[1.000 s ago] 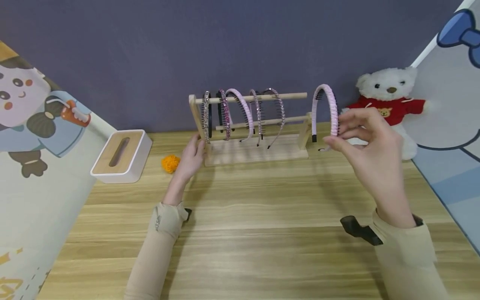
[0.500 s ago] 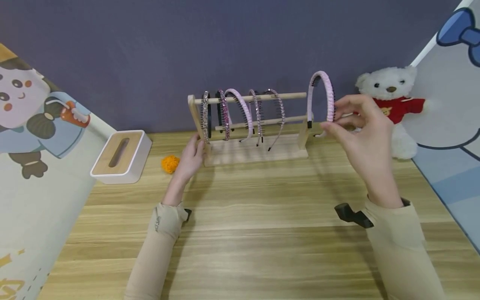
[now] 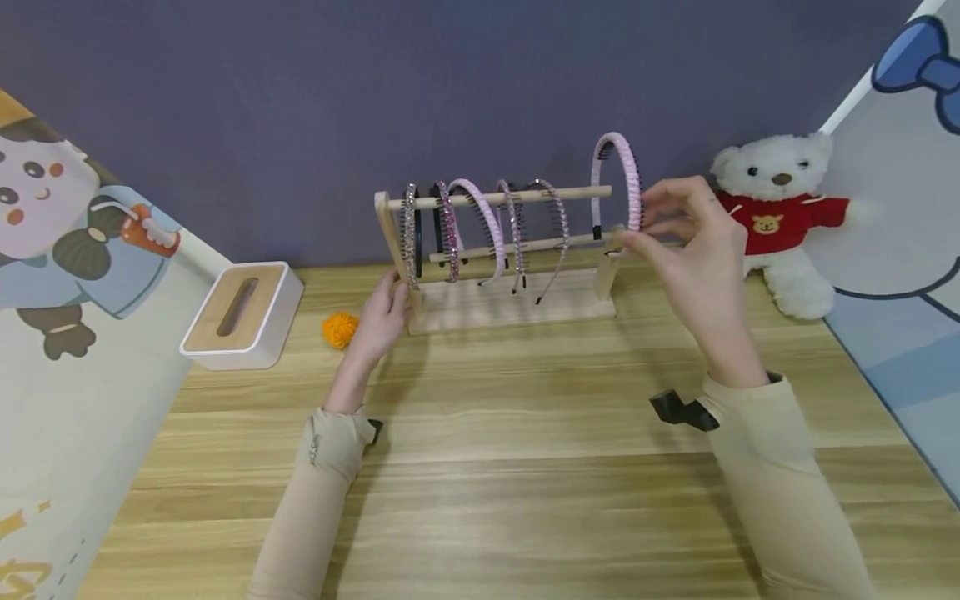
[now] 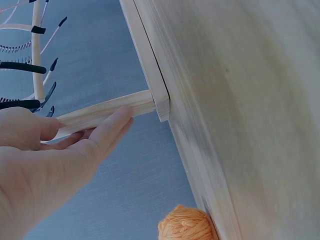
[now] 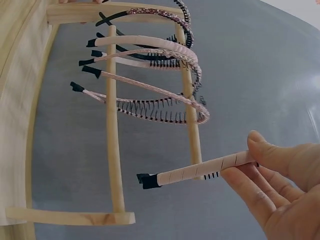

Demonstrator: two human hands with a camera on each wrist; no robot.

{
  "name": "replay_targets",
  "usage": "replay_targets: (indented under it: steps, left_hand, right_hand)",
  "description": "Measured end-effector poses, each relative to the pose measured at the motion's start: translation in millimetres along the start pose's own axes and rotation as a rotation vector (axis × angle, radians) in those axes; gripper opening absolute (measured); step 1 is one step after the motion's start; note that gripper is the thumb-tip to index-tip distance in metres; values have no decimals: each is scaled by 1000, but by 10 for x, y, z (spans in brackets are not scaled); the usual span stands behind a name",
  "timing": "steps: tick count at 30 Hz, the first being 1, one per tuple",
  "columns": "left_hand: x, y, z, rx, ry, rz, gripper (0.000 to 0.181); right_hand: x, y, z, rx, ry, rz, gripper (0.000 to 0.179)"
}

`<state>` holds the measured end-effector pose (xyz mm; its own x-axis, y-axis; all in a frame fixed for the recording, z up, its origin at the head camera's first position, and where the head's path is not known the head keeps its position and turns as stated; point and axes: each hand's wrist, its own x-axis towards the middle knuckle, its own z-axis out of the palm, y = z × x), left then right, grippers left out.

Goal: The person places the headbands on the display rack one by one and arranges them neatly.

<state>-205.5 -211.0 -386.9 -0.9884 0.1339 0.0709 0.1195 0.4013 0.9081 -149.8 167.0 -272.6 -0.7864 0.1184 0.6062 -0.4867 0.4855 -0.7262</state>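
Note:
A wooden headband rack [image 3: 517,310] stands at the back of the table, several headbands hanging over its rods. My left hand [image 3: 382,315] holds the rack's left upright [image 4: 107,114], thumb on one side and fingers on the other. With thumb and fingers, my right hand [image 3: 701,258] pinches a pink ribbon-wrapped headband [image 3: 632,179] by one side. That headband is raised at the right end of the top rod [image 3: 577,192], its arch above the rod. In the right wrist view its black-tipped end [image 5: 151,181] points toward the rack, close by the free rod end.
Beside my left hand lies an orange yarn ball [image 3: 341,330], and farther left a white tissue box [image 3: 234,312] with a wooden lid. A white teddy bear [image 3: 780,217] in a red sweater sits at the right. Behind the rack rises a dark wall [image 3: 480,92].
My right hand has moved left and up with the pink headband, from right of the rack to the top rod's end. My left hand has stayed on the upright.

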Motion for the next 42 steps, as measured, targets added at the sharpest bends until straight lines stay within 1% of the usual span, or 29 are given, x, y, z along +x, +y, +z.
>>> replay_targets:
  steps: [6,10,16,20,24,28,33,42]
  left_hand:
    - [5,0,-4,-3,-2,5,49]
    - [12,-5,-6,-3,-7,4,50]
    - [14,-16,-12,-4,-12,2,51]
    - [16,-24,-17,-2,-9,2,51]
    - [18,-25,-15,-4,-8,2,50]
    - [23,-28,-11,-2,-5,1,50]
    - [24,-31,-10,5,-5,1,50]
    - [25,-32,-5,-4,-5,1,50]
  right_hand:
    - [32,45,114,-41,-18,-40,43]
    - [39,103,194,-47,-26,-64,42]
    - [60,173,324,9,-39,-112,42]
    - [57,184,396,28,-50,-94,42]
    - [35,196,446,10,-62,-46,41]
    - [10,222,472,-18,-77,-18,42]
    - [-16,275,489,-45,-78,-31,42]
    - [-65,355,525,-22,-107,-39,42]
